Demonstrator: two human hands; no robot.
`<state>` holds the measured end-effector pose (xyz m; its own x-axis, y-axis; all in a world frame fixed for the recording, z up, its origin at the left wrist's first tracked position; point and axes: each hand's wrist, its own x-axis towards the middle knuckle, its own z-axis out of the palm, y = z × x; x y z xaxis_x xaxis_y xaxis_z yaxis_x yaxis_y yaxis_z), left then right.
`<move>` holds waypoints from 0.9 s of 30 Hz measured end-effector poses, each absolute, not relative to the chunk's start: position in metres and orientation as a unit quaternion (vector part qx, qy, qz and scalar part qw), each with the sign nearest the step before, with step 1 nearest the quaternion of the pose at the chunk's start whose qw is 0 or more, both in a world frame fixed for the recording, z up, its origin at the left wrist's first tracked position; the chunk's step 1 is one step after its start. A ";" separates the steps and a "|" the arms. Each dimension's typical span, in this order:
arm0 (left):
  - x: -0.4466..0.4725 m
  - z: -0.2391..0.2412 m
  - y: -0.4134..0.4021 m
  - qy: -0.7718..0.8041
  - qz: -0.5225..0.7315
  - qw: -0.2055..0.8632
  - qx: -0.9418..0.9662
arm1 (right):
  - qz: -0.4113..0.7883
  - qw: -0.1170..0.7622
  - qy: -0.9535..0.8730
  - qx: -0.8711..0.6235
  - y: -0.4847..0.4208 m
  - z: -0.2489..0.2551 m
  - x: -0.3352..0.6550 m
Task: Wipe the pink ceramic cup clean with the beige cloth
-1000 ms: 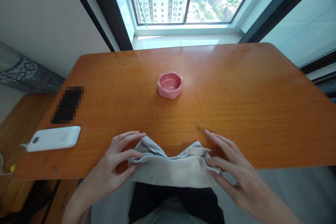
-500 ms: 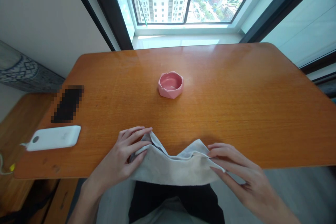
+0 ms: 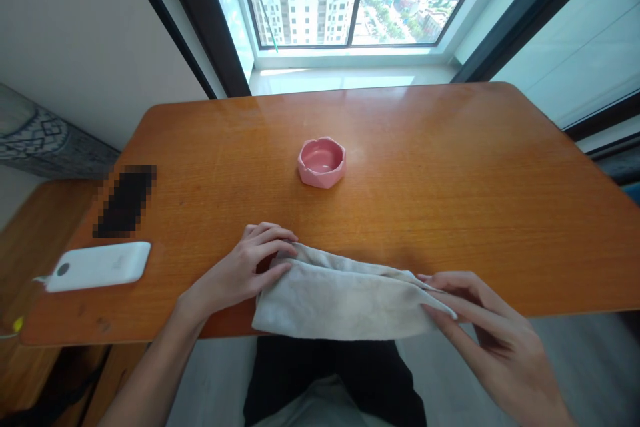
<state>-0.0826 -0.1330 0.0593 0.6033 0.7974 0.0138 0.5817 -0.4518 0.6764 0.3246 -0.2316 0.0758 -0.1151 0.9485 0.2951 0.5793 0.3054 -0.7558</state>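
On table (image 3: 450, 213), pale cloth (image 3: 345, 300), ends partly behind fingers (image 3: 473, 309), pixelated patch (image 3: 125, 201)

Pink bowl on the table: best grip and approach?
Likely a pinch on the outer wall of the pink bowl, across opposite sides, from above: it sits upright, nothing touches its sides, and the angular facets should give fingers flat faces.

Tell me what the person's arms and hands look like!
The left hand and right hand are bare, with slim fingers and no gloves, rings or bracelets that I can see. No sleeve shows on the left forearm; most of the right forearm is out of the picture.
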 end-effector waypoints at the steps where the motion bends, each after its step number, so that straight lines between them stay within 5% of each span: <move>1: -0.084 0.059 -0.131 0.412 0.169 0.329 0.833 | 0.229 0.389 -0.703 -0.550 -0.232 0.075 0.326; 27: -0.069 0.058 -0.130 0.475 0.247 0.408 0.739 | 0.219 0.403 -0.600 -0.656 -0.227 0.075 0.330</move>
<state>-0.0693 -0.1304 0.0584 0.4258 0.9046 -0.0222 0.5010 -0.2152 0.8382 0.3298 -0.2267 0.0750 0.1848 0.9632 0.1952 0.6095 0.0435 -0.7916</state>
